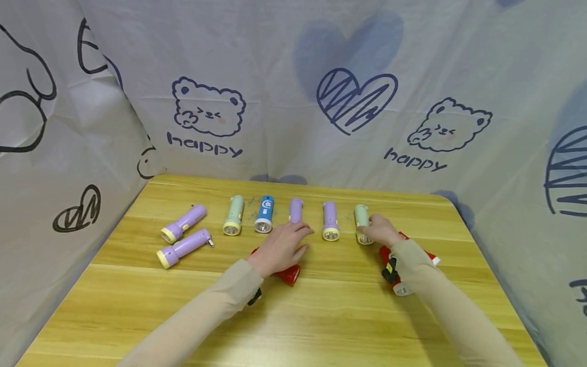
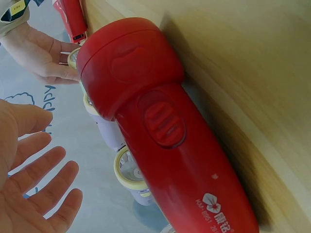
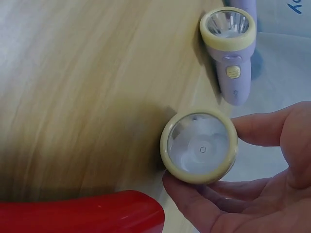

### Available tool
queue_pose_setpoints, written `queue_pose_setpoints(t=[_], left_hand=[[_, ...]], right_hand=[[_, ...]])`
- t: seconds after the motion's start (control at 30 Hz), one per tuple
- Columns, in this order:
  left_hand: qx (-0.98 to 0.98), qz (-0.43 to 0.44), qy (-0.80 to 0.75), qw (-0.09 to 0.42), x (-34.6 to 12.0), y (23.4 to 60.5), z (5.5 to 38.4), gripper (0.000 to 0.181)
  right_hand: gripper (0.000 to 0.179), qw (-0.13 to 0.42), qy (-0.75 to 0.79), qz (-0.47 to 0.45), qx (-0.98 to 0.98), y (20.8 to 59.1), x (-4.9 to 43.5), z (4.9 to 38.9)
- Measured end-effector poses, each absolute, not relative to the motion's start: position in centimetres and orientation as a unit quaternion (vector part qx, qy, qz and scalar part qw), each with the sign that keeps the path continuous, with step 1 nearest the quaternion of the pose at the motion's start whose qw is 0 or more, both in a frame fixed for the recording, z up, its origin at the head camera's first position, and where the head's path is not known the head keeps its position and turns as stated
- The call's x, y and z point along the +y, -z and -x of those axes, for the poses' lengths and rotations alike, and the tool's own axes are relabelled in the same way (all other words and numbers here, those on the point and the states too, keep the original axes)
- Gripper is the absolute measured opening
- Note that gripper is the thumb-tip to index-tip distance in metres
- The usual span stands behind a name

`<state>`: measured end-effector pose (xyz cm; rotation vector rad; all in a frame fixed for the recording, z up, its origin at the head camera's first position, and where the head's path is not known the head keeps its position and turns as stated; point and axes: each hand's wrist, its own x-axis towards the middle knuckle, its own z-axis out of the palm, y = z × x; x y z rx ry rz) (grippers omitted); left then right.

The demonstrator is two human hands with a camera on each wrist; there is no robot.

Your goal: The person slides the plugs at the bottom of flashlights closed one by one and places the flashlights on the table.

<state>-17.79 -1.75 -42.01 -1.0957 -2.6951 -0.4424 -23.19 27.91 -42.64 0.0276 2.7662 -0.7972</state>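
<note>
Purple flashlight [image 1: 330,218] between hands [image 1: 281,246] [image 1: 381,230]; passage nearer, between red flashlights [image 1: 290,276] [image 1: 402,289].

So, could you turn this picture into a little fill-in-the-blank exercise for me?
The flashlight in the right hand has a pale ____ body.
The left hand is holding ____.
The blue flashlight lies directly between a green flashlight and a ____ one.
The word under each bear on the cloth is ____.

Missing words: green; nothing; purple; happy.
</note>
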Motion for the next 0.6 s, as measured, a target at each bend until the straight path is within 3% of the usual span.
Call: queue_pose_setpoints(t=[0.23, 0.6], left_hand=[[-0.912, 0.370, 0.150, 0.095, -1.70, 42.06, 17.74, 0.034], [-0.914, 0.366, 0.149, 0.092, -1.87, 42.17, 17.68, 0.036]], right_hand=[[0.036, 0.110, 0.214, 0.011, 0.970, 42.77, 27.63, 23.21], [0.052, 0.116, 0.205, -0.008, 0.972, 42.52, 27.19, 22.88]])
